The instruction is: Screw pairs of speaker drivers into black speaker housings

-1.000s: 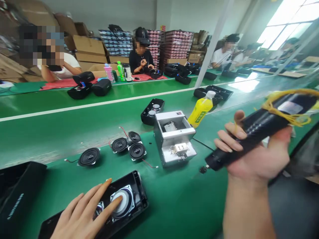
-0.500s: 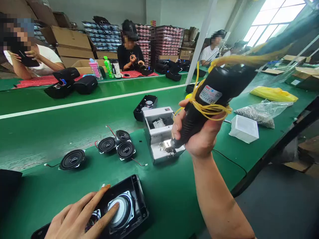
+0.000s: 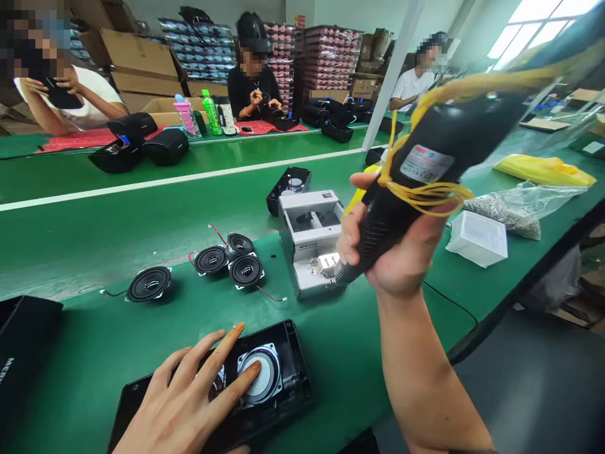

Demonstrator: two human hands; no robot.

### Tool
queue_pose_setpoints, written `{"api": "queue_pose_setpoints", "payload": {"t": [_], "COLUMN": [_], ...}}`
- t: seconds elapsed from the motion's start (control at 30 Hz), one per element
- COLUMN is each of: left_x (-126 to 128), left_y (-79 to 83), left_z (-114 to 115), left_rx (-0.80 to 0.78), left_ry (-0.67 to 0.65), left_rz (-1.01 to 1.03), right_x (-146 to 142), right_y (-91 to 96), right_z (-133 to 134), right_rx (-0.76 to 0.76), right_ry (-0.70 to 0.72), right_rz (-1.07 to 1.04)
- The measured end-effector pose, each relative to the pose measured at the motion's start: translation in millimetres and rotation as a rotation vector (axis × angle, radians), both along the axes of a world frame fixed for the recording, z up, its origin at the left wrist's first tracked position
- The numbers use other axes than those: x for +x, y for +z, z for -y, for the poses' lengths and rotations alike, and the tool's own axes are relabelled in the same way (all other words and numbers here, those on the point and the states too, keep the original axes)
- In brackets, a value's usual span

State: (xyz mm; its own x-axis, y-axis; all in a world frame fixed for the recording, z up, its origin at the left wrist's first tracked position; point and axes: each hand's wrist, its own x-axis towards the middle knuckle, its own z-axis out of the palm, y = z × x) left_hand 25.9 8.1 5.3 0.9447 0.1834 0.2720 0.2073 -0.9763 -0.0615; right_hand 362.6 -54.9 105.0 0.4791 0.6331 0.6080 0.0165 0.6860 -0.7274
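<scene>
My left hand (image 3: pixel 184 394) lies with fingers spread over a black speaker housing (image 3: pixel 295 372). Its thumb touches the round magnet of a speaker driver (image 3: pixel 259 388) seated in that housing. A second driver is partly hidden under the fingers. In my right hand (image 3: pixel 401 258) is a black electric screwdriver (image 3: pixel 425 157), held tilted with yellow bands wound round its body. The screwdriver's lower end is at the front of a grey screw feeder (image 3: pixel 312 243), overlapping its metal outlet; whether they touch I cannot tell.
Several loose speaker drivers (image 3: pixel 246 270) lie left of the feeder. Another black housing (image 3: pixel 289 189) sits behind it. To the right are a white box (image 3: pixel 477 239), a bag of screws (image 3: pixel 503 211) and a yellow bag (image 3: pixel 543 170). Co-workers sit across the green table (image 3: pixel 212 205).
The view has shifted, so most things sit further right in the picture. Both hands keep their hold and contact; the screwdriver's lower end remains by the feeder's outlet.
</scene>
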Motion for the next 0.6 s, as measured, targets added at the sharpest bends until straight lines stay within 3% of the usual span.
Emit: {"api": "queue_pose_setpoints", "payload": {"t": [0.17,0.3,0.5,0.6], "left_x": [2,6,7,15], "left_y": [8.6,17.6,30.1,39.8], "left_z": [7,13,14,16], "left_rx": [-0.045,-0.161,-0.286,-0.333], "left_ry": [0.020,0.070,0.070,0.087], "left_rz": [0.003,-0.026,-0.075,0.015], "right_x": [-24,-42,-74,-80], "right_y": [30.2,47.8,48.8,42.8], "right_z": [22,25,6,1], "right_rx": [-0.114,-0.158,-0.188,-0.218], "right_ry": [0.010,0.163,0.262,0.301], "right_rz": [-0.124,-0.167,-0.340,-0.324]}}
